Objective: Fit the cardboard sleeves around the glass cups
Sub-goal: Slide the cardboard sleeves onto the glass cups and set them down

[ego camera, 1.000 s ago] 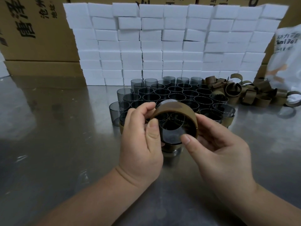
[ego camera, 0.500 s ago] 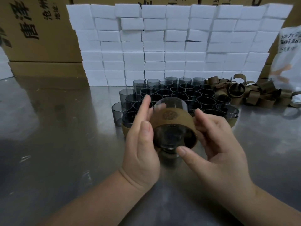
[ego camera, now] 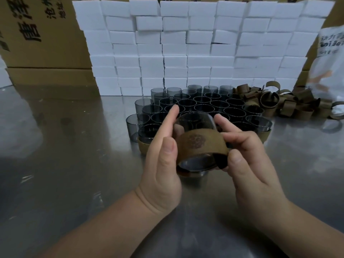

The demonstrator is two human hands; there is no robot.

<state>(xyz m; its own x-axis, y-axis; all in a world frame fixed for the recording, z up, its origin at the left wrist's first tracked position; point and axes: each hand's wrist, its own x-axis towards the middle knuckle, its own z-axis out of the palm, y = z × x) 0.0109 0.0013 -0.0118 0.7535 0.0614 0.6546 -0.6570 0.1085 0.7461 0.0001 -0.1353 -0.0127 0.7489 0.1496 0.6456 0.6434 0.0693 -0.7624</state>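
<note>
I hold a smoky glass cup [ego camera: 195, 121] above the table, tilted with its base towards me. A brown cardboard sleeve [ego camera: 201, 144] with a dark printed emblem wraps its lower half. My left hand [ego camera: 163, 161] holds the cup's left side, thumb on the sleeve's front and fingers behind the glass, index finger pointing up. My right hand [ego camera: 249, 161] pinches the sleeve's right end between thumb and curled fingers. Behind stand several bare cups [ego camera: 219, 105] packed together, and a pile of loose sleeves [ego camera: 290, 105] lies to their right.
Sleeved cups stand at the group's front left [ego camera: 147, 142] and front right [ego camera: 264, 135]. A wall of white foam blocks [ego camera: 186, 49] backs the steel table [ego camera: 65, 164]. Cardboard boxes [ego camera: 37, 34] stand at the left, a white bag [ego camera: 329, 58] at the right.
The cup tipped from facing me to more upright, and the sleeve now sits round its lower half. My right thumb moved onto the sleeve's right end; my left fingers straightened.
</note>
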